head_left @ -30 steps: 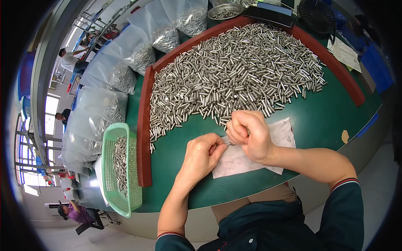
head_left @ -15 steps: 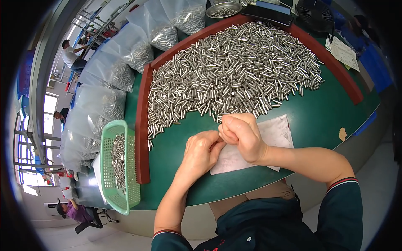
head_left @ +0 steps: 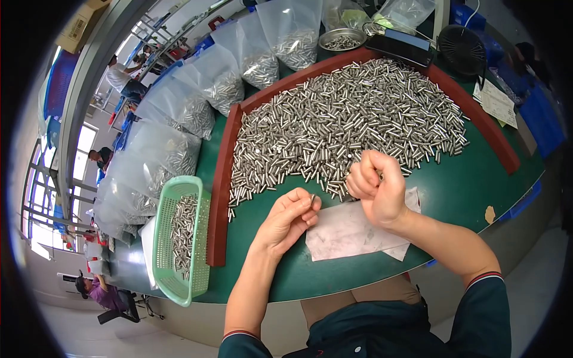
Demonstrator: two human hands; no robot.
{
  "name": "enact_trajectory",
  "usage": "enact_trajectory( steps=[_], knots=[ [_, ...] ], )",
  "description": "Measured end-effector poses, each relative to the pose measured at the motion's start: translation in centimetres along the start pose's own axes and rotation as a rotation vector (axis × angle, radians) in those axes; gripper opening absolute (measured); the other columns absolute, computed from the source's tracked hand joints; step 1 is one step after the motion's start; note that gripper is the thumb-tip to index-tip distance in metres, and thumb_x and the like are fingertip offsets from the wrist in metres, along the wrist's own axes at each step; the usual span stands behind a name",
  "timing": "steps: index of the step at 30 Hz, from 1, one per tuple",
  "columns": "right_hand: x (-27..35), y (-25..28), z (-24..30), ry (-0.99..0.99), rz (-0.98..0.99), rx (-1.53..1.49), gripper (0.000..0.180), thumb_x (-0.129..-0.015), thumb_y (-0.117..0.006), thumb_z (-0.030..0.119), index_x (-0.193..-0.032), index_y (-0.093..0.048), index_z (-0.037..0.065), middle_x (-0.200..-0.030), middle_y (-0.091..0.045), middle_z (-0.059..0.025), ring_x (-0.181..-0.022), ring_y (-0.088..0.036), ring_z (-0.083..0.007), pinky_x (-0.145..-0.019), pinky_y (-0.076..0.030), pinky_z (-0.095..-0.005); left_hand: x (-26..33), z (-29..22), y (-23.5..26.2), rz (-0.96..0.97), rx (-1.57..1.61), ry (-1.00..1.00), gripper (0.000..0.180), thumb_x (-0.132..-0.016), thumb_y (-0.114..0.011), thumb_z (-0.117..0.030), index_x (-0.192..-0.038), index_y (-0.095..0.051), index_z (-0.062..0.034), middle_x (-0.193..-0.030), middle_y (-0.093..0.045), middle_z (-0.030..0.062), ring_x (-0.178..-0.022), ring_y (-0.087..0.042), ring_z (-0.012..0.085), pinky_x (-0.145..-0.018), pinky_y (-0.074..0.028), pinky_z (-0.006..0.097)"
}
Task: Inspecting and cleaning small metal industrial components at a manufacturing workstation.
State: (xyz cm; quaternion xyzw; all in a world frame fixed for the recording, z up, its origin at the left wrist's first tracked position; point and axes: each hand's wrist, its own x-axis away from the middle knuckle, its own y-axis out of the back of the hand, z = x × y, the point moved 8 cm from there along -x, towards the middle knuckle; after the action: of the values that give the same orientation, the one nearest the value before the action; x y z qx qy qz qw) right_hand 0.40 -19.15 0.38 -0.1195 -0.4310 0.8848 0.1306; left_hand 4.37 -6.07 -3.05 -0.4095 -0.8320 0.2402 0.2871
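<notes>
A wide heap of short, shiny metal pins point(head_left: 352, 113) covers the green table point(head_left: 262, 209) ahead of me. My left hand point(head_left: 283, 222) pinches one small metal pin point(head_left: 313, 200) between thumb and fingers, just short of the heap's near edge. To its right, my right hand point(head_left: 382, 191) is raised with the fingers curled into a fist; whatever lies inside is hidden. Beneath and between the hands a stained whitish cloth point(head_left: 343, 235) lies flat on the table.
Red-brown rails point(head_left: 222, 203) border the heap. Left of them stands a green basket point(head_left: 204, 250) partly filled with pins. Clear plastic bags point(head_left: 161, 149) of pins line the left and far side. A metal dish point(head_left: 327, 42), a dark flat device point(head_left: 400, 51) and a black fan point(head_left: 462, 53) are at the back.
My hands, together half a second ago, have come apart. The right fist has shifted right, and the pin in my left fingers now shows. The whole view has tilted slightly.
</notes>
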Motion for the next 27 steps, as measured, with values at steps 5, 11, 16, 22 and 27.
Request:
enact_trajectory(
  steps=[5,11,16,22,27],
  knots=[
    [-0.3,-0.1,-0.8,-0.035,0.032,0.101,0.036,-0.085,-0.031,0.025,-0.051,-0.026,0.013,-0.041,-0.022,0.0033,-0.038,-0.015,-0.0081,-0.040,-0.016,-0.0247,-0.2,0.0,1.3,-0.082,-0.024,0.020,0.015,-0.083,-0.053,-0.014,-0.092,-0.054,-0.0015,-0.075,-0.051,0.0044,-0.060,-0.040,0.0076,-0.057,-0.036,0.022],
    [-0.3,-0.1,-0.3,-0.019,0.012,0.105,0.035,-0.085,-0.032,0.024,-0.051,-0.026,0.013,-0.041,-0.022,0.0033,-0.038,-0.015,-0.0078,-0.040,-0.016,-0.0245,-0.7,-1.9,2.9,-0.213,-0.186,-0.176,0.030,-0.088,-0.045,-0.027,-0.068,-0.048,-0.0044,-0.061,-0.041,0.0000,-0.052,-0.032,0.0065,-0.046,-0.026,0.022],
    [-0.2,-0.1,-0.7,-0.017,-0.002,0.059,0.032,-0.081,-0.033,0.016,-0.050,-0.027,0.010,-0.041,-0.026,0.0014,-0.038,-0.018,-0.0067,-0.038,-0.015,-0.0235,-1.0,-4.0,1.6,-0.500,-1.198,-0.450,0.022,-0.077,-0.062,-0.016,-0.066,-0.055,0.0018,-0.049,-0.040,-0.0052,-0.047,-0.034,0.0023,-0.042,-0.028,0.022],
    [-0.2,-0.1,-0.8,-0.007,0.008,0.121,0.034,-0.084,-0.031,0.021,-0.051,-0.028,0.012,-0.041,-0.024,0.0031,-0.038,-0.015,-0.0071,-0.038,-0.015,-0.0241,-1.7,-3.8,-0.2,-0.576,-1.509,-0.443,0.014,-0.067,-0.065,-0.011,-0.068,-0.058,0.0011,-0.044,-0.036,-0.0017,-0.041,-0.033,0.0056,-0.041,-0.030,0.024],
    [-0.1,0.0,-0.7,-0.021,0.017,0.114,0.034,-0.084,-0.032,0.021,-0.052,-0.028,0.012,-0.041,-0.023,0.0030,-0.038,-0.016,-0.0071,-0.039,-0.015,-0.0239,-0.9,-4.0,-1.3,-0.495,-1.536,-0.489,0.007,-0.067,-0.061,-0.006,-0.071,-0.060,-0.0005,-0.044,-0.040,0.0021,-0.039,-0.039,0.0129,-0.042,-0.035,0.028]
  ],
)
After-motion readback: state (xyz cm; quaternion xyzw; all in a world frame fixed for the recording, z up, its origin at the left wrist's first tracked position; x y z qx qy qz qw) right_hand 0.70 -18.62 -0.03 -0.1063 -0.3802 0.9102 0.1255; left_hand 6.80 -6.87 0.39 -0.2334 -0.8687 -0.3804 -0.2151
